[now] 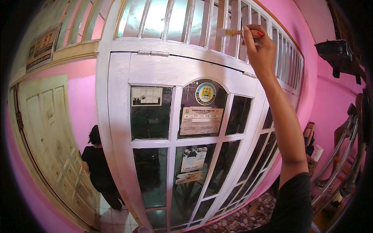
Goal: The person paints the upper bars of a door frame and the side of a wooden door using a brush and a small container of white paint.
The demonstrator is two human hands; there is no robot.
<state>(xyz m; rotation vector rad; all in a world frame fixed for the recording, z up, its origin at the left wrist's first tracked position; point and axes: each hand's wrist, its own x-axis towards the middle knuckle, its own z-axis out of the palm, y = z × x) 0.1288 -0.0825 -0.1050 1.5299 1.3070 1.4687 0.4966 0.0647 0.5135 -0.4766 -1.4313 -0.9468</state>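
My right hand is raised high, its fingers closed round the handle of a paintbrush. The handle is light wood with a red end, and the brush points left. Its bristles, somewhat blurred, are at the white vertical bars above the door; whether they touch a bar I cannot tell. Below the bars is the white panelled door with dark glass panes. My left hand does not show. At the lower edge, part of a small round thing, perhaps a container, comes into the picture.
A person in dark clothes stands at the left, beside a worn cream door. Papers and a round sticker are on the glass. Pebbly flooring, metal-framed items and a black bracketed object are at the right.
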